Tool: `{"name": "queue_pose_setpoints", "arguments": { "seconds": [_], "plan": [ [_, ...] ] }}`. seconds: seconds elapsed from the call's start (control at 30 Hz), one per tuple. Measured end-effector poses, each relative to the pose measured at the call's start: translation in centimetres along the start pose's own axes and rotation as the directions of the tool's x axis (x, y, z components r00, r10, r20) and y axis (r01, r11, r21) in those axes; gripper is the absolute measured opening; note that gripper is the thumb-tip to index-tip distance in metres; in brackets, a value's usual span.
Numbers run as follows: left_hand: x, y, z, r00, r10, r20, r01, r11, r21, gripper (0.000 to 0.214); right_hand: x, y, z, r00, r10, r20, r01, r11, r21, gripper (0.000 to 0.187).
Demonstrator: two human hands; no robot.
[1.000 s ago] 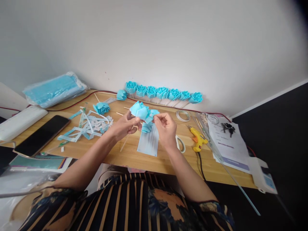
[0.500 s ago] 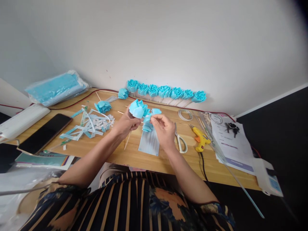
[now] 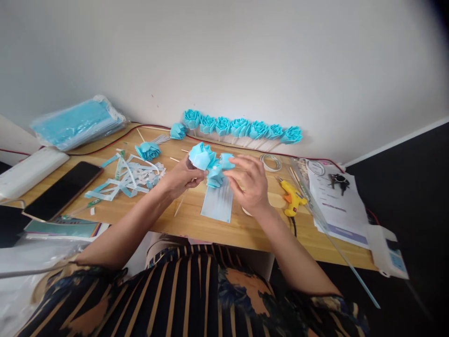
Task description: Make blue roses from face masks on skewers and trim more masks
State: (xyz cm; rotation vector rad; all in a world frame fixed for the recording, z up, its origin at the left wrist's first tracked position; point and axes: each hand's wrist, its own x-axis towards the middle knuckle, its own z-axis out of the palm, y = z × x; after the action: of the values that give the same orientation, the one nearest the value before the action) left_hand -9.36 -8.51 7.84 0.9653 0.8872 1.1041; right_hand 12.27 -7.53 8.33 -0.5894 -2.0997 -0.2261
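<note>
Blue flower (image 3: 201, 157) is up in the left hand (image 3: 189, 175), just beyond the pleated mask sheet (image 3: 216, 206). Left hand is closed around the flower's base; its fingers hide the grip point, and can't tell whether the thin stick (image 3: 179, 205) left of the sheet is the stem. Right hand (image 3: 248, 180), right of the sheet's far end, has fingers loosely spread beside blue petal pieces (image 3: 227, 160); fingertip contact unclear. Those pieces hide the sheet's far edge. White curved part (image 3: 246, 212) right of the sheet mostly sits behind the right hand, can't ID. Farther right of the sheet: yellow glue gun (image 3: 293, 199), cord (image 3: 293, 227) lost behind the forearm (image 3: 298, 257). Well beyond the sheet: row of seven flowers (image 3: 240, 127), stems partly hidden. Left of the sheet: strip scraps (image 3: 133, 180), too tangled to count.
</note>
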Motion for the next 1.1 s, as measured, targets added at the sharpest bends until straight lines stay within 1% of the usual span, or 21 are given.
{"name": "queue_pose_setpoints", "arguments": {
  "seconds": [0.13, 0.23, 0.37, 0.47, 0.57, 0.67, 0.73, 0.8, 0.87, 1.0, 1.07, 1.1],
  "plan": [
    [-0.1, 0.0, 0.1, 1.0, -0.023, 0.013, 0.023, 1.0, -0.003, 0.048, 0.1, 1.1, 0.6, 0.997, -0.048, 0.062, 0.047, 0.999, 0.014, 0.035],
    [-0.3, 0.1, 0.2, 0.999, -0.036, 0.01, 0.036, 0.999, 0.001, 0.047, 0.3, 1.7, 0.7, 0.992, -0.075, 0.103, 0.072, 0.997, 0.038, 0.034],
    [-0.3, 0.2, 0.3, 0.998, -0.045, 0.039, 0.044, 0.999, 0.011, 0.044, 0.7, 2.1, 0.7, 0.986, -0.09, 0.137, 0.081, 0.994, 0.068, 0.028],
    [-0.3, 0.0, 0.2, 0.997, -0.04, 0.068, 0.039, 0.999, 0.007, 0.043, 0.9, 2.2, 0.5, 0.987, -0.075, 0.144, 0.061, 0.993, 0.101, 0.022],
    [-0.4, -0.1, -0.2, 0.991, -0.041, 0.124, 0.042, 0.999, -0.006, 0.044, 0.9, 2.2, 0.4, 0.989, -0.035, 0.142, 0.017, 0.993, 0.121, 0.019],
    [-0.6, -0.1, -0.8, 0.978, -0.066, 0.199, 0.074, 0.997, -0.033, 0.051, 0.7, 2.1, 0.3, 0.985, 0.005, 0.17, -0.029, 0.99, 0.139, 0.018],
    [-0.6, -0.3, -1.2, 0.974, -0.08, 0.214, 0.093, 0.994, -0.049, 0.058, 0.5, 2.0, 0.4, 0.98, 0.007, 0.201, -0.039, 0.987, 0.154, 0.017],
    [-0.5, -0.6, -1.6, 0.98, -0.084, 0.18, 0.093, 0.995, -0.042, 0.064, 0.4, 1.8, 0.4, 0.973, -0.002, 0.229, -0.036, 0.986, 0.163, 0.016],
    [-0.2, -1.0, -1.9, 0.99, -0.075, 0.118, 0.076, 0.997, -0.007, 0.065, 0.4, 1.6, 0.5, 0.966, -0.015, 0.257, -0.031, 0.984, 0.174, 0.015],
    [0.2, -1.5, -2.2, 0.998, -0.062, -0.007, 0.063, 0.991, 0.114, 0.066, 0.5, 1.3, 0.4, 0.955, -0.048, 0.291, -0.007, 0.983, 0.184, 0.012],
    [0.3, -1.5, -2.1, 0.998, -0.016, -0.06, 0.028, 0.976, 0.214, 0.068, 0.5, 1.1, 0.5, 0.957, -0.059, 0.282, 0.006, 0.983, 0.185, 0.011],
    [0.3, -1.5, -2.1, 0.997, 0.026, -0.072, -0.006, 0.964, 0.266, 0.067, 0.6, 1.0, 0.5, 0.959, -0.055, 0.278, 0.002, 0.983, 0.185, 0.011]
  ]
}}
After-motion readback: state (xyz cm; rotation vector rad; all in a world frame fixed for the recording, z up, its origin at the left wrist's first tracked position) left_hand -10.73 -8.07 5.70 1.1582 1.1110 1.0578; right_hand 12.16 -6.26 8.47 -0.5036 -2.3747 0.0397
